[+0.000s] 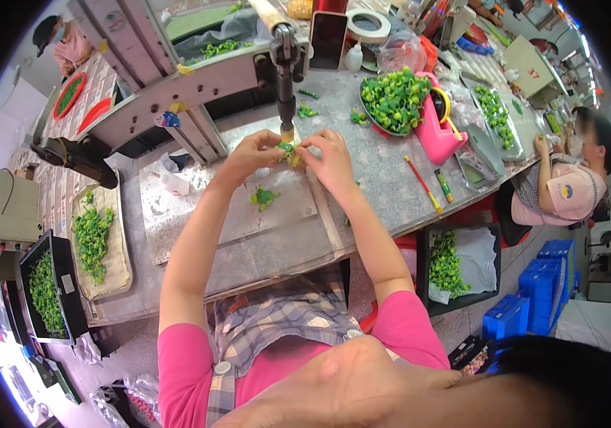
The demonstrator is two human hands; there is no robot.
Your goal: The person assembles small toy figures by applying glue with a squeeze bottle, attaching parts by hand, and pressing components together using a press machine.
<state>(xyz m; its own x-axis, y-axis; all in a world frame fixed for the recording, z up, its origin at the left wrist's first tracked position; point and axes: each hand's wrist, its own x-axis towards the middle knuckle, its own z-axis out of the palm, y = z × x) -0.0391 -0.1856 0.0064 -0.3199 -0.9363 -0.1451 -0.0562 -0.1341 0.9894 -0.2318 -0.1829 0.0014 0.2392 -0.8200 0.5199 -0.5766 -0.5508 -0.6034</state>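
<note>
Both my hands meet under the vertical press head [286, 107] of a bench machine. My left hand [257, 154] pinches a small green plastic piece [286, 148] just below the tip. Beside it, the fingertips of my right hand [328, 160] are pressed together at a small yellowish bit, too small to make out, touching the same piece. On the metal work plate [248, 225] in front of my hands lie a few loose green pieces [264, 197]. A round dish heaped with green pieces [394, 100] stands to the right of the machine.
A pink tape dispenser [439, 132], a red pencil-like stick [423, 184] and a green marker [444, 185] lie to the right. At left are a tray of green pieces [93, 239] and a black crate [69, 282]. Another black crate [489, 242] sits lower right. Co-workers sit further off.
</note>
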